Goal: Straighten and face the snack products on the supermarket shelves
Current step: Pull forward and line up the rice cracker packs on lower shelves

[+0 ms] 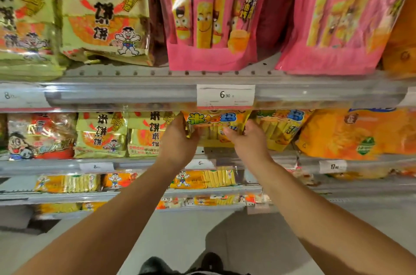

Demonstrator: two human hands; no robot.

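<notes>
A yellow snack bag with green and blue lettering stands on the second shelf, just under the 6.90 price tag. My left hand grips its left edge, fingers curled round the side. My right hand holds its right side, with the thumb across the front of the bag. A second yellow bag of the same kind leans right beside it. The bag's top is hidden behind the shelf rail.
Pink snack bags and pale-yellow rice-cracker bags fill the top shelf. Smaller rice-cracker bags sit left of my hands, orange bags to the right. Lower shelves hold flat yellow packs. Grey floor lies below.
</notes>
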